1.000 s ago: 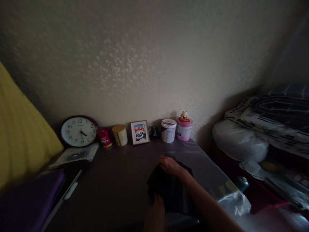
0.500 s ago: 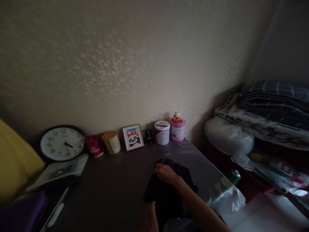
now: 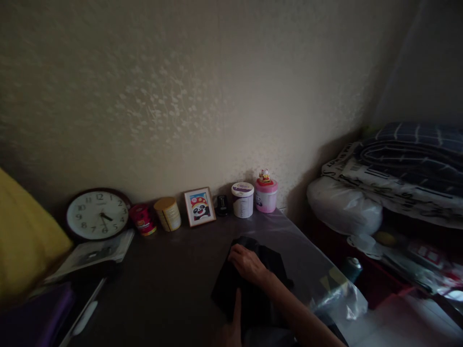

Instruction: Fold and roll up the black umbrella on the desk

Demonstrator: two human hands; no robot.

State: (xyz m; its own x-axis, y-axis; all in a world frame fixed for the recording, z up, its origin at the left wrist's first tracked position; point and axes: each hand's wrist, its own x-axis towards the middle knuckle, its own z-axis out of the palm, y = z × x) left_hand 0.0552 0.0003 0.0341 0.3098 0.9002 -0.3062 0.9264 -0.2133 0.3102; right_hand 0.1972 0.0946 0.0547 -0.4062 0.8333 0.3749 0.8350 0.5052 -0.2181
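Observation:
A black, soft-looking item [image 3: 273, 260], perhaps folded cloth or a bag, lies on the dark table [image 3: 162, 279] near its right side. Its exact kind is lost in the dim light. My right hand [image 3: 249, 264] is on its upper part, fingers bent over and closed on the black material. Lower down, at the bottom of the view, my left hand [image 3: 234, 320] touches the item with one finger stretched out along it. The rest of that hand is in deep shadow.
Along the wall stand a clock [image 3: 97, 215], a red can [image 3: 142, 219], a yellow-lidded tin [image 3: 168, 214], a panda picture frame [image 3: 199, 207], a white tub [image 3: 242, 200] and a pink tub [image 3: 266, 196]. Yellow cloth [image 3: 29, 236] hangs left. Bedding [image 3: 412, 164] is piled right.
My left hand has slid upward and slightly right over the black item, whose lower left corner now lies a little further left. My right hand stays in nearly the same spot.

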